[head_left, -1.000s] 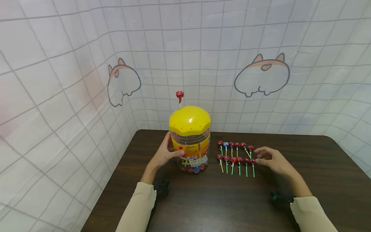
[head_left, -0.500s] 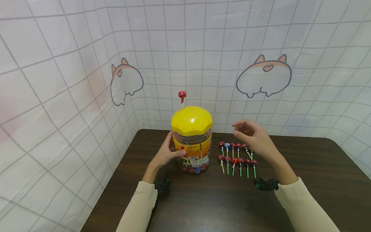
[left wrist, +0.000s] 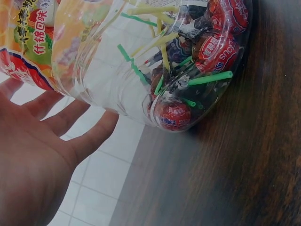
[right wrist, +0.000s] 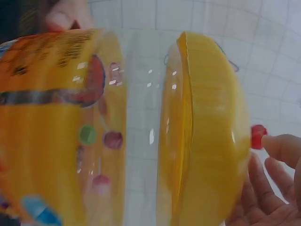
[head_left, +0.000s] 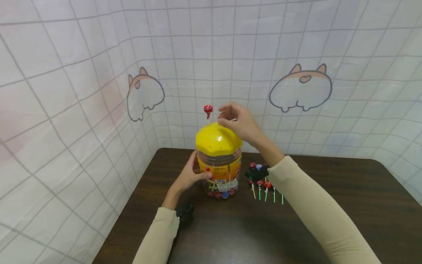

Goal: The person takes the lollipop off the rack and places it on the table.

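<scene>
A clear plastic jar (head_left: pixel 220 170) with a yellow domed lid (head_left: pixel 219 141) stands upright on the table. Its left side is held by my left hand (head_left: pixel 188 176), thumb across the front label and fingers round the back. Inside lie several wrapped lollipops (left wrist: pixel 174 115), seen in the left wrist view. One red lollipop (head_left: pixel 208 109) stands up from the lid, stick down. My right hand (head_left: pixel 242 124) hovers over the lid's right side, fingers loosely bent and nothing between them. In the right wrist view its thumb overlaps the red lollipop (right wrist: pixel 257 136).
Right of the jar, two rows of lollipops (head_left: pixel 267 185) lie on the dark wooden table (head_left: pixel 224 231), partly hidden by my right sleeve (head_left: pixel 306 198) and its black wrist strap (head_left: pixel 256 173). A white gridded cloth (head_left: pixel 184 80) hangs behind the table and along the left.
My right hand has moved from beside the lollipop rows, up and left, to above the jar's lid. My left hand stays on the jar, and the lollipop on the lid has not moved.
</scene>
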